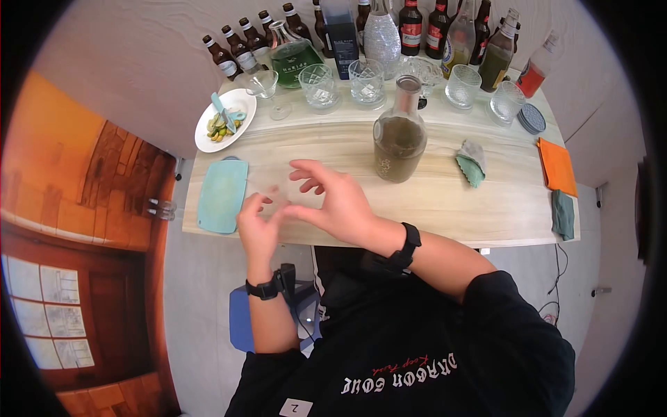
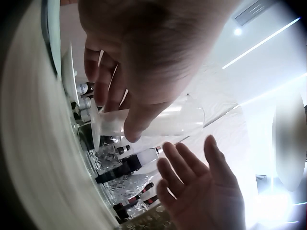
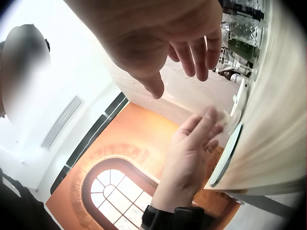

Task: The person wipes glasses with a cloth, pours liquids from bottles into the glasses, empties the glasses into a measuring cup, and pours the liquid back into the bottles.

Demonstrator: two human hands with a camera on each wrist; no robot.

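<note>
My left hand (image 1: 260, 228) holds a clear footed glass (image 2: 180, 120) near its base, thumb on one side and fingers on the other. The glass shows best in the left wrist view; in the head view it is faint and partly covered by the hands. My right hand (image 1: 342, 208) hovers beside it with fingers spread and bent, holding nothing. To the left of both hands lies a pale blue-green cutting board (image 1: 222, 197). Right of the hands stands a glass carafe (image 1: 400, 146) with murky greenish liquid.
A white plate (image 1: 206, 139) holds cut fruit and blue-handled tongs. Cut-glass tumblers (image 1: 319, 87), a coupe glass (image 1: 262, 85) and several bottles (image 1: 410, 31) line the back. A grey-green cloth (image 1: 472, 165) lies right of the carafe; an orange cloth (image 1: 557, 167) hangs near the right edge.
</note>
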